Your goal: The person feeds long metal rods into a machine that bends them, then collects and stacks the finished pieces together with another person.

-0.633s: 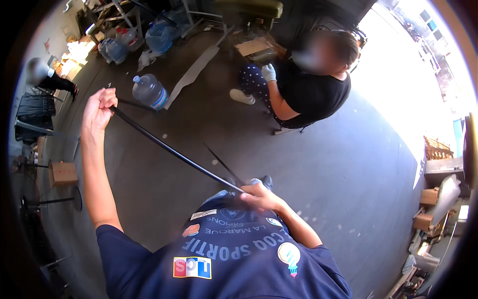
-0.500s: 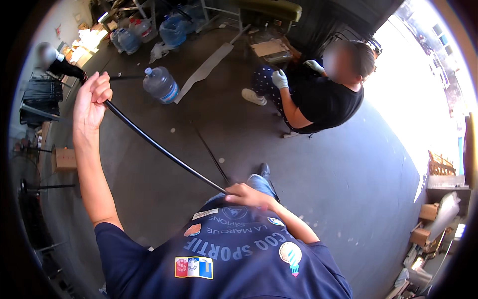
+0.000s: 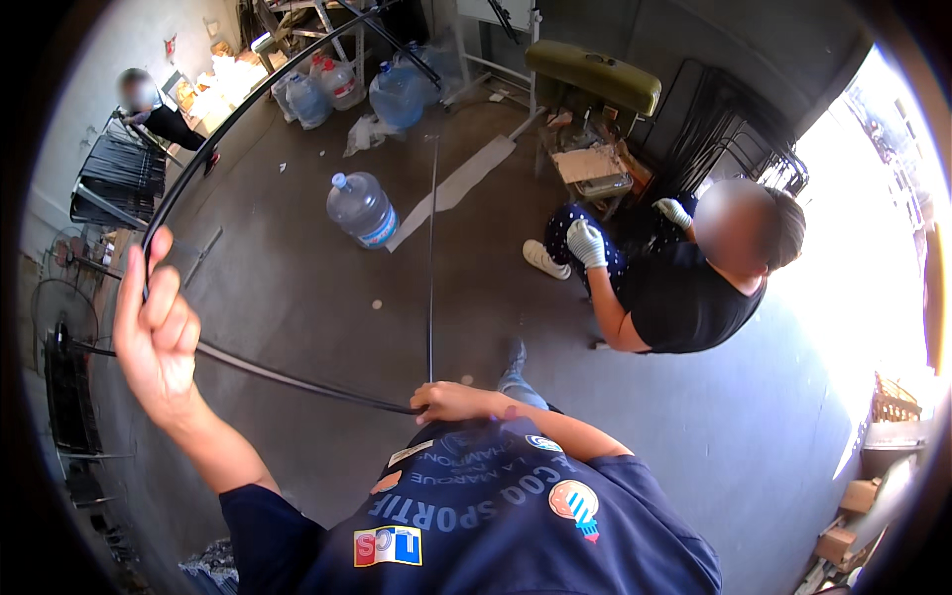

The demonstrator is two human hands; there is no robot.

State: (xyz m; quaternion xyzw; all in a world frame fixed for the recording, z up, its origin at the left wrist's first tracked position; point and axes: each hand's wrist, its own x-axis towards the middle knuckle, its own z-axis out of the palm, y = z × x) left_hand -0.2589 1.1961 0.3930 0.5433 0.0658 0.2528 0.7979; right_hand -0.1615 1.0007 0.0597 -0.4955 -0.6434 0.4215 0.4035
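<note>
My left hand [image 3: 159, 337], raised at the left, has its fingers curled round a long black tube [image 3: 243, 111]. From this hand the tube arcs up toward the top of the view. Low in front of my shirt, my right hand [image 3: 454, 402] grips a black length of tube [image 3: 297, 382] that runs back to the left hand. A thin dark rod [image 3: 430, 288] reaches straight away from the right hand. Whether these lengths are one bent frame I cannot tell.
A seated person [image 3: 684, 288] in striped gloves works at the right. A large water bottle [image 3: 362, 208] stands on the floor ahead, near a pale strip [image 3: 461, 183]. More bottles [image 3: 397, 94] stand behind. Another person [image 3: 164, 114] is at the far left, near stacked black frames [image 3: 114, 174].
My left hand has moved lower and slightly left. The tube's long arc beyond it has come into view. My right hand still grips the tube, and the view has shifted.
</note>
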